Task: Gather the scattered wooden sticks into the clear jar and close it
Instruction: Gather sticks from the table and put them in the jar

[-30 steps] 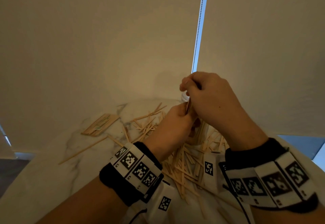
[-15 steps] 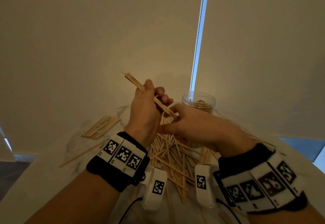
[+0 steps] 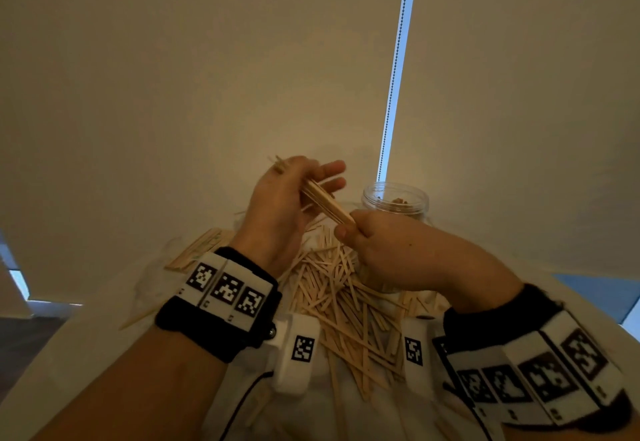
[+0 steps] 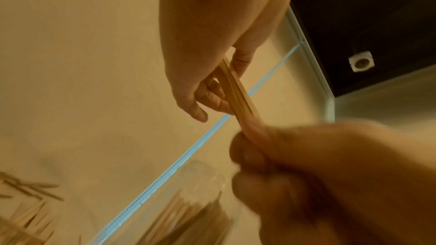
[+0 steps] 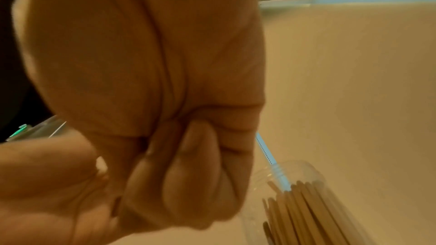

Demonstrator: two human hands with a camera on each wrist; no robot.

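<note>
A bundle of thin wooden sticks [image 3: 323,199] slants in the air between both hands. My left hand [image 3: 311,180] holds its upper part between thumb and loosely extended fingers. My right hand [image 3: 346,229] pinches its lower end. In the left wrist view the bundle [image 4: 238,90] runs from the left hand [image 4: 212,100] into the blurred right hand [image 4: 259,146]. The clear jar [image 3: 394,198] stands open just behind my right hand, sticks upright inside. In the right wrist view the jar [image 5: 318,211] shows beside my curled right hand [image 5: 177,165]. Loose sticks [image 3: 339,298] lie heaped below.
A neat stack of sticks [image 3: 197,250] lies on the white marbled table [image 3: 86,354] to the left, with one long stick [image 3: 138,317] nearer the edge. A beige blind with a bead chain [image 3: 394,69] hangs right behind the table. No lid is in view.
Both hands have come away from the jar mouth. The left hand has lifted a bundle, the right hand has taken hold of its lower end, and the bundle now sticks out less above the left hand.
</note>
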